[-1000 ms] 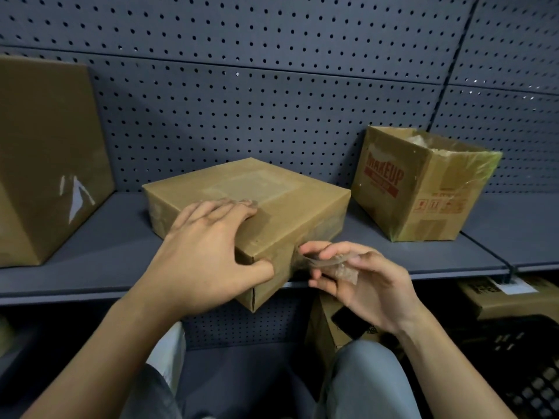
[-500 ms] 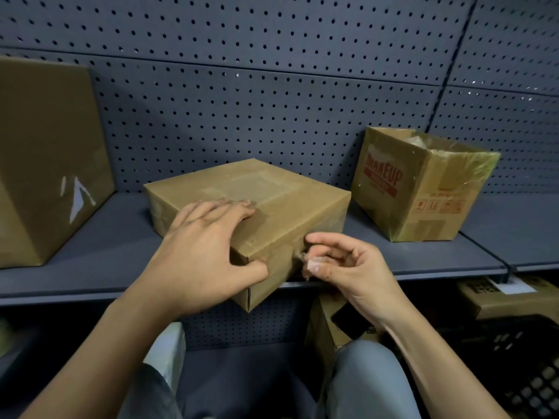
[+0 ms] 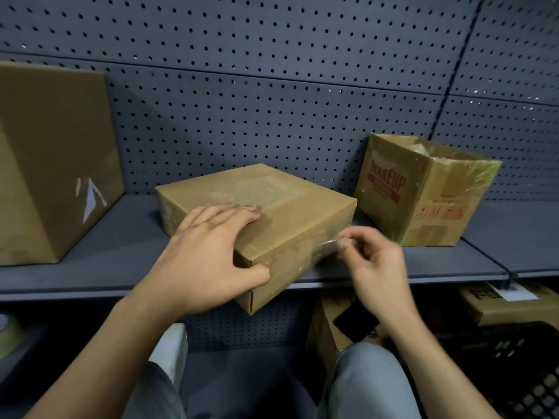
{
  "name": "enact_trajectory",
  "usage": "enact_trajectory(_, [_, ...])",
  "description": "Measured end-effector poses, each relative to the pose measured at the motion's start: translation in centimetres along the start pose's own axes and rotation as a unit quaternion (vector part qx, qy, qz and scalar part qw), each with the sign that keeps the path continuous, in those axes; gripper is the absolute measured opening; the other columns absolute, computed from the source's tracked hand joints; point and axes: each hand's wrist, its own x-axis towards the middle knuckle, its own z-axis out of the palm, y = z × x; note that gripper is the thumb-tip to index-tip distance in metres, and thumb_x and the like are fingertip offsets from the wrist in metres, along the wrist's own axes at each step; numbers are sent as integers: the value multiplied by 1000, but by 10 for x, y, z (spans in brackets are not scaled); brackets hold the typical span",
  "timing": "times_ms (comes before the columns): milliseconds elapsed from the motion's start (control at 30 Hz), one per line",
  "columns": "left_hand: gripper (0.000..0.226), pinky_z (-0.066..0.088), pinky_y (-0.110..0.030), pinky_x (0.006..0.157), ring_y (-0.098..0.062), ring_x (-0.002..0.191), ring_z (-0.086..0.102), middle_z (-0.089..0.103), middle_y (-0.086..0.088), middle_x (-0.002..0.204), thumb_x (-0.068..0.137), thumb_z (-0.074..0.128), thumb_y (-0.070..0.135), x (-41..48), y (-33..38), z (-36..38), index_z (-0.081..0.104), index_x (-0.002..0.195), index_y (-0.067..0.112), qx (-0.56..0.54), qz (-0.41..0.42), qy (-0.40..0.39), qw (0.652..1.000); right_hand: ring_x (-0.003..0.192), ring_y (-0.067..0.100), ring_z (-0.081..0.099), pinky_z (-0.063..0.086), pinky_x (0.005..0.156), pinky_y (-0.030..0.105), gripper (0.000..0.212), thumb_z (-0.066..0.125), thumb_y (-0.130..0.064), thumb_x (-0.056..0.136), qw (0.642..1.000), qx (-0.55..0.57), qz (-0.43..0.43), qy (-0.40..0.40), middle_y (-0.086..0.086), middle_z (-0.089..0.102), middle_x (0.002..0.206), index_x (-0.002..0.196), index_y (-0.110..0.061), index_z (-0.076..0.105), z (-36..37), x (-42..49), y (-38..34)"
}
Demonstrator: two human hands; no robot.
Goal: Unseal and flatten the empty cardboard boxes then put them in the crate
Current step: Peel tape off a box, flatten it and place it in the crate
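A flat, sealed cardboard box lies on the grey shelf, its near corner overhanging the front edge. My left hand lies over that near-left corner, fingers spread on the lid and thumb against the front side. My right hand pinches a strip of clear tape that stretches from the box's right side face. The black crate shows at the lower right, partly cut off.
A big closed box stands at the shelf's left. An open box printed MAKEUP sits at the right. Below the shelf are more cardboard boxes and a tape roll. Pegboard backs the shelf. My knees are at the bottom.
My right hand went back to the box's side, pinched the tape and now pulls it away to the right. The left hand stays on the box, which has barely shifted.
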Motion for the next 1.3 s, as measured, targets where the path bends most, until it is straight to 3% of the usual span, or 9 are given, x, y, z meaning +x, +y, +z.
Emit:
enact_trajectory(100, [95,8,-23,118,3,141,17,31,24,153,59,32,72,-1,-2,-1,34,148,38,-1,1,-1,1000,68,16,62,51,67,32,18,62,-5,94,1000,3,27,3,4,66,83,89,-22,67,-11,8,7])
enact_trajectory(200, [96,7,-23,118,2,140,16,31,23,153,58,31,71,-1,0,-1,34,148,38,-4,-1,2,1000,67,19,61,53,64,37,30,59,-3,95,998,-55,0,4,-3,55,93,99,-31,67,-1,0,10])
enact_trajectory(333, [95,7,-25,120,3,141,16,32,22,154,59,32,69,-2,-1,0,35,148,36,-11,-1,7,1000,66,14,65,54,67,25,31,57,2,95,999,6,30,17,1,56,102,99,-26,70,7,-7,7])
enact_trajectory(500, [93,8,-25,120,3,139,18,35,21,151,59,34,69,-2,-1,1,38,146,35,-18,3,14,1000,81,14,73,55,77,18,25,63,10,89,988,122,87,28,17,66,106,92,-12,74,10,-11,1])
enact_trajectory(767, [94,8,-27,121,1,140,19,35,20,152,59,34,69,-2,-1,1,38,146,34,-19,3,12,1000,90,13,70,53,80,19,41,67,13,78,990,104,90,-19,8,66,108,97,-22,74,7,-15,-5])
enact_trajectory(933, [94,8,-27,121,1,141,19,34,20,152,60,35,70,-2,-2,0,36,147,35,-15,2,5,1000,91,6,65,48,79,14,40,68,-13,67,993,53,77,-73,5,63,109,104,-28,70,3,-18,-10])
enact_trajectory(1033, [93,5,-25,121,2,142,19,34,21,152,61,36,70,-2,-3,0,36,148,35,-18,4,-4,1000,90,5,61,43,78,11,24,77,-6,76,996,35,54,-67,4,58,104,89,-25,71,4,-18,-13])
enact_trajectory(1167, [91,-3,-25,122,7,143,16,30,26,153,62,36,69,-6,-5,-5,36,147,35,-29,7,-22,999,95,-4,53,37,83,5,17,82,-18,78,998,28,14,-51,1,52,103,73,-13,67,9,-14,-17])
enact_trajectory(1300, [93,-10,-26,121,12,141,7,24,27,156,62,32,69,-8,-4,-15,30,149,38,-21,-4,-58,998,84,12,62,47,78,23,22,76,-20,85,996,58,-7,-65,2,63,86,72,-14,59,10,-12,-14])
